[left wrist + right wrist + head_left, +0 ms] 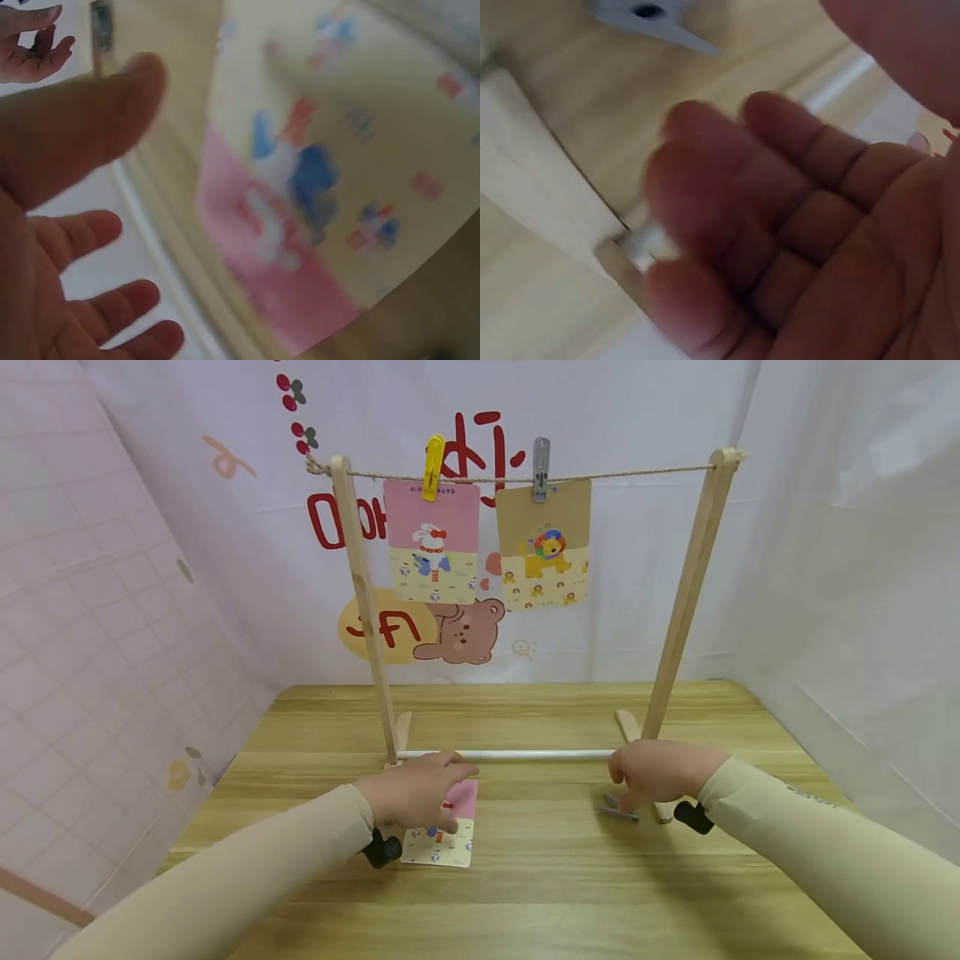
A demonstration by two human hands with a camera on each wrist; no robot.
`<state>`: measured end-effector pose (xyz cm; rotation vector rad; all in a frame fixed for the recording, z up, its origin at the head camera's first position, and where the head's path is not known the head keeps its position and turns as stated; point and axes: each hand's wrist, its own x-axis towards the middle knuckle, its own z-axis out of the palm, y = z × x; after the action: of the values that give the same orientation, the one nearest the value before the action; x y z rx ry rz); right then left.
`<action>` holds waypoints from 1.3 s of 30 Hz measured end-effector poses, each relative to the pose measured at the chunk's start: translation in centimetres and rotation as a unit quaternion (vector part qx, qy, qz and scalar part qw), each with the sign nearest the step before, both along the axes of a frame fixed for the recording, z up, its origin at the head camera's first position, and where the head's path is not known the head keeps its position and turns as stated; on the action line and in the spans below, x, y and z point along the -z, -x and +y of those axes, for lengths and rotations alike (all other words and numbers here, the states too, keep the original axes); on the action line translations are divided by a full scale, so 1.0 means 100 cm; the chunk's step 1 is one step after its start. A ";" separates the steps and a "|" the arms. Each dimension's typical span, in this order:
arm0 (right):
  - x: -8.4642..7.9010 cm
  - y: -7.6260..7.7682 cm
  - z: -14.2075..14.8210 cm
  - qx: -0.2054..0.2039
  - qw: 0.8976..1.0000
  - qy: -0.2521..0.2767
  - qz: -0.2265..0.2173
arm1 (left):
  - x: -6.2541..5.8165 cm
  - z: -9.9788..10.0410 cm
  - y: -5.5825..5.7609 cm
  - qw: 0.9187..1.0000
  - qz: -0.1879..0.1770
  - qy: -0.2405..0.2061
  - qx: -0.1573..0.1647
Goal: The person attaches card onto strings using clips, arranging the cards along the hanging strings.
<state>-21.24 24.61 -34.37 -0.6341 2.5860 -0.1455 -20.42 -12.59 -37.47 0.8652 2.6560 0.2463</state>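
My left hand (420, 789) hovers over a pink and cream card (450, 843) on the table, its thumb and fingers spread. In the left wrist view the card (315, 150), printed with a rabbit and a blue animal, lies beyond the thumb, and nothing sits between the fingers. My right hand (663, 770) is above a grey clothespin (619, 810) by the stand's right foot. The right wrist view shows its fingers loosely bent and holding nothing, with the clothespin (656, 19) apart from them.
A wooden stand (686, 593) with a white crossbar (540, 754) carries a twine line (637, 472). From it hang a pink card (435, 518) under a yellow clothespin (432, 468) and a brown card (517, 527) under a grey one (541, 468). A printed curtain (637, 635) stands behind.
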 end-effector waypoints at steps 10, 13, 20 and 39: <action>0.038 -0.006 0.000 -0.010 1.000 0.005 0.021 | 0.025 0.001 -0.013 0.998 -0.017 0.056 -0.019; 0.044 -0.004 0.001 -0.037 0.998 -0.012 0.039 | 0.027 0.003 -0.013 0.998 -0.010 0.062 -0.021; 0.048 -0.002 -0.006 -0.062 0.995 -0.049 0.063 | 0.024 0.010 -0.013 0.998 -0.004 0.061 -0.028; 0.046 -0.002 -0.017 -0.062 0.992 -0.080 0.071 | 0.024 0.010 -0.012 0.998 0.004 0.049 -0.036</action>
<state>-21.06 22.91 -38.96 -0.7679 2.6502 0.1515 -19.20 -11.55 -39.88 0.7426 2.6841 0.1294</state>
